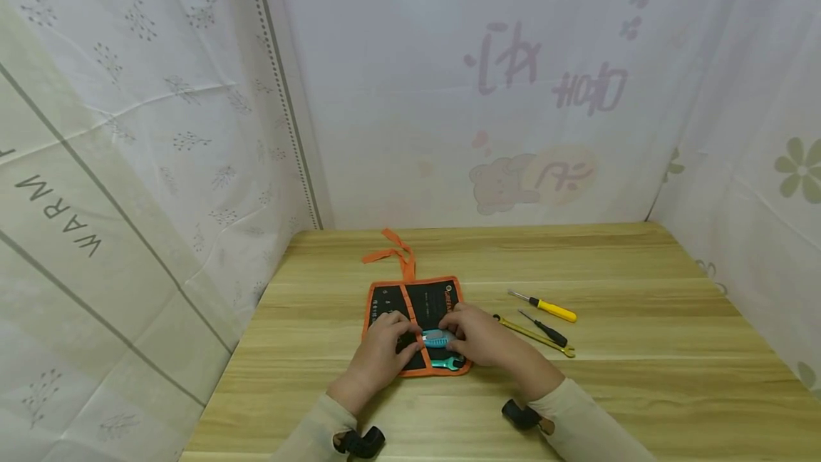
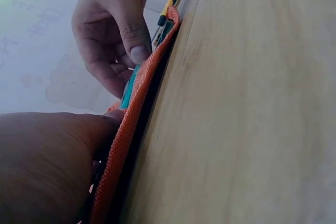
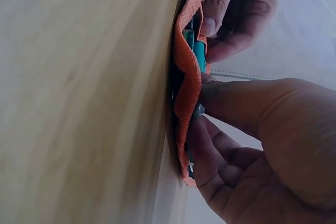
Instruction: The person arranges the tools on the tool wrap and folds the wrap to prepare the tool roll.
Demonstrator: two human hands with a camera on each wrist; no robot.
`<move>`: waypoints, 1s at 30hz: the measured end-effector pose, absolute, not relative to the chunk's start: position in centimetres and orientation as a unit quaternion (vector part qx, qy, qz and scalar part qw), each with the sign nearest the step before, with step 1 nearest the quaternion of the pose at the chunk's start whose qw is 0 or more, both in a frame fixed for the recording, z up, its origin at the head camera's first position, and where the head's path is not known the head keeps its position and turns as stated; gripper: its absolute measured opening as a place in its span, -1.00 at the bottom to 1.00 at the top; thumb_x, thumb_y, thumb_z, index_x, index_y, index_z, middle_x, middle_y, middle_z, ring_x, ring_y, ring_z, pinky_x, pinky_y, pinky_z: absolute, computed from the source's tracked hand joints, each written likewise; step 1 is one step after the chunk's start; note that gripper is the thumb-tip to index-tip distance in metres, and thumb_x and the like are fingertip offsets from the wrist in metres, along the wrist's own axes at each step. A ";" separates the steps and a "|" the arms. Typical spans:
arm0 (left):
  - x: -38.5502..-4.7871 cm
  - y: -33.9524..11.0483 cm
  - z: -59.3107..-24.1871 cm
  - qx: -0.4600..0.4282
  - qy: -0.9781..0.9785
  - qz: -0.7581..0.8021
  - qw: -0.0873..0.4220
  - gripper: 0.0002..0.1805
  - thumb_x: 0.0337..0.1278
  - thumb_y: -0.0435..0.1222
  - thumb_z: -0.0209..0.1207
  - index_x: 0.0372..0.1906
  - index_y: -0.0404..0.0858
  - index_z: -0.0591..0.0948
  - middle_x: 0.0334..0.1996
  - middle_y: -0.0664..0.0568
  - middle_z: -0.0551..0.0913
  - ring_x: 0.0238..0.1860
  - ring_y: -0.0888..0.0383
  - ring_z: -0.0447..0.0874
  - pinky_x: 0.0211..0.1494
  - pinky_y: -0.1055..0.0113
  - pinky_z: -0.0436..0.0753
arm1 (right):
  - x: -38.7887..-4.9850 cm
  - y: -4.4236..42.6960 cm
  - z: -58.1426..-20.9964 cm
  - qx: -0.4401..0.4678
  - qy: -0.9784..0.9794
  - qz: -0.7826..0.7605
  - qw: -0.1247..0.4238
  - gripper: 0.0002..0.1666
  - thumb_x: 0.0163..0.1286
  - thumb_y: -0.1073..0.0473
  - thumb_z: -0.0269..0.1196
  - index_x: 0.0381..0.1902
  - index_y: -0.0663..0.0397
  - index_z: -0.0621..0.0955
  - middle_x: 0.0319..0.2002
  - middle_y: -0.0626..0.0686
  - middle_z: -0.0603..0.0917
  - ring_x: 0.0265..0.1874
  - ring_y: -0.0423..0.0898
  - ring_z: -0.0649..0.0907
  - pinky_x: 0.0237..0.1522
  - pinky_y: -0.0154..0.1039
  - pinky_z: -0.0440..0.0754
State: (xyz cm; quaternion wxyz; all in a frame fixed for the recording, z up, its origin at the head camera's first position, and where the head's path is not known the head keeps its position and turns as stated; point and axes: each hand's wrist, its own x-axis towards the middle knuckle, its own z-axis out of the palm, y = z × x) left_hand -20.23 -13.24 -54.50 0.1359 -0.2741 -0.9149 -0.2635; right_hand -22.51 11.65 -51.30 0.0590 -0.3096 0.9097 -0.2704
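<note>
A black roll-up tool pouch (image 1: 431, 298) with orange trim lies unfolded on the table. Across its middle runs an orange band (image 1: 407, 299), which my left hand (image 1: 378, 351) pinches between thumb and fingers. My right hand (image 1: 482, 337) pinches the right end of a teal, ribbed tool that looks like a utility knife (image 1: 436, 338); its left end meets the band. In the right wrist view a small silvery end (image 3: 199, 110) shows between the right thumb and fingers. Nearer the front edge of the pouch, a teal open-end wrench (image 1: 445, 363) sits with its head out of the band.
Right of the pouch lie a yellow-handled screwdriver (image 1: 554, 310), a black-handled screwdriver (image 1: 553, 332) and a gold-coloured wrench (image 1: 532, 334). Orange tie straps (image 1: 405, 255) stretch from the pouch's far edge. Printed curtains (image 1: 398, 127) hang round the wooden table (image 1: 308, 305).
</note>
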 end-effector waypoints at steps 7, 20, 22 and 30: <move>-20.3 -13.4 -54.3 -0.276 -0.915 -0.270 0.119 -0.79 0.28 -0.10 0.46 -0.04 -0.02 0.79 -0.19 0.26 0.56 -0.11 0.24 0.49 -0.02 0.25 0.62 | -22.5 12.5 -51.5 -0.293 0.908 -0.291 0.063 -0.70 0.42 0.20 0.45 0.09 0.00 0.74 -0.18 -0.15 0.60 -0.28 -0.22 0.56 -0.23 -0.27 0.59; -20.9 -14.1 -53.7 -0.282 -0.907 -0.295 0.104 -0.86 0.37 -0.23 0.40 -0.04 -0.07 0.79 -0.14 0.17 0.57 -0.08 0.22 0.56 0.00 0.23 0.65 | -22.1 16.3 -51.4 -0.213 0.919 -0.332 0.026 -0.73 0.43 0.20 0.44 0.06 -0.08 0.75 -0.15 -0.17 0.65 -0.40 -0.24 0.54 -0.34 -0.27 0.58; -21.0 -14.3 -53.7 -0.283 -0.908 -0.292 0.104 -0.86 0.37 -0.24 0.39 -0.04 -0.08 0.78 -0.13 0.17 0.57 -0.08 0.22 0.57 -0.01 0.23 0.66 | -22.1 17.0 -51.4 -0.208 0.917 -0.339 0.028 -0.73 0.44 0.20 0.43 0.07 -0.06 0.74 -0.14 -0.16 0.65 -0.37 -0.21 0.54 -0.32 -0.27 0.59; -21.7 -14.8 -53.4 -0.272 -0.918 -0.273 0.093 -0.86 0.39 -0.21 0.38 -0.03 -0.04 0.79 -0.14 0.19 0.57 -0.12 0.22 0.59 -0.06 0.24 0.67 | -22.5 19.4 -51.3 -0.187 0.913 -0.362 0.009 -0.70 0.43 0.23 0.44 0.10 0.02 0.74 -0.11 -0.06 0.67 -0.40 -0.14 0.52 -0.40 -0.28 0.56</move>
